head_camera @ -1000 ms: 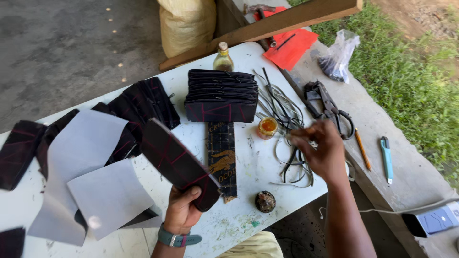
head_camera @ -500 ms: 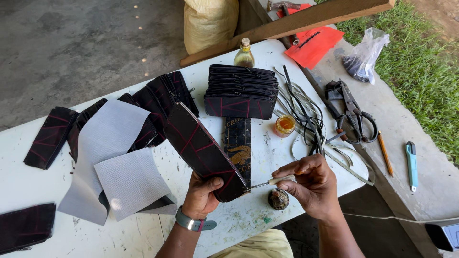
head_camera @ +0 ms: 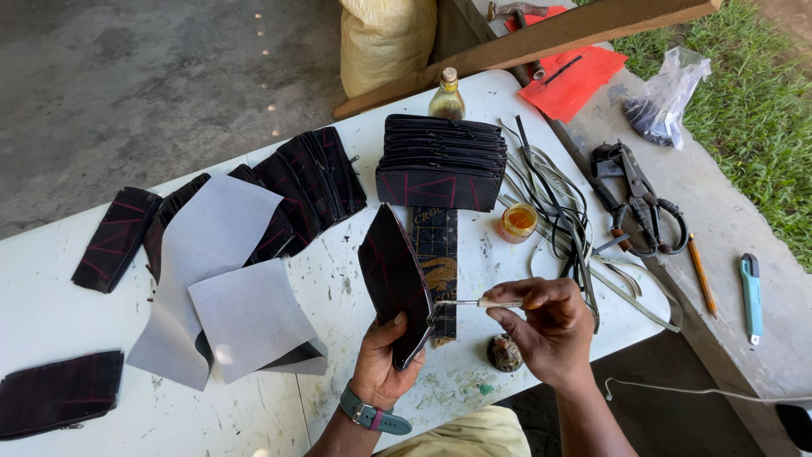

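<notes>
The left hand (head_camera: 382, 360), wearing a grey-strapped wristwatch (head_camera: 372, 413), is gripping a flat black fabric pouch with thin red lines (head_camera: 394, 281) by its lower edge, thumb on the near face and fingers curled behind, holding it upright and tilted above the white, scuffed surface (head_camera: 279, 423). The right hand (head_camera: 548, 326) is pinching a slim pale-handled tool with a thin metal tip (head_camera: 478, 302) between thumb and fingertips, and the tip is touching the pouch's right edge, just above the left thumb. Directly beneath the right hand a small round brownish lump (head_camera: 505, 353) is sitting on the surface (what it is cannot be told). Behind the pouch a dark strip with gold printing (head_camera: 436, 262) is lying flat, and beyond that a neat stack of black red-lined pouches (head_camera: 441, 161) is standing, with a small glass bottle of amber liquid (head_camera: 447, 97) just past it. Beyond the right hand a small open jar of orange paste (head_camera: 518, 222) is sitting beside a tangle of black and grey straps (head_camera: 554, 203). Further to the right, black-handled scissors (head_camera: 639, 199), a pencil (head_camera: 700, 272) and a light blue utility knife (head_camera: 750, 288) are lying on a grey ledge. To the left of the left hand, two grey sheets (head_camera: 228, 279) are overlapping a fanned row of more dark pouches (head_camera: 309, 182).
</notes>
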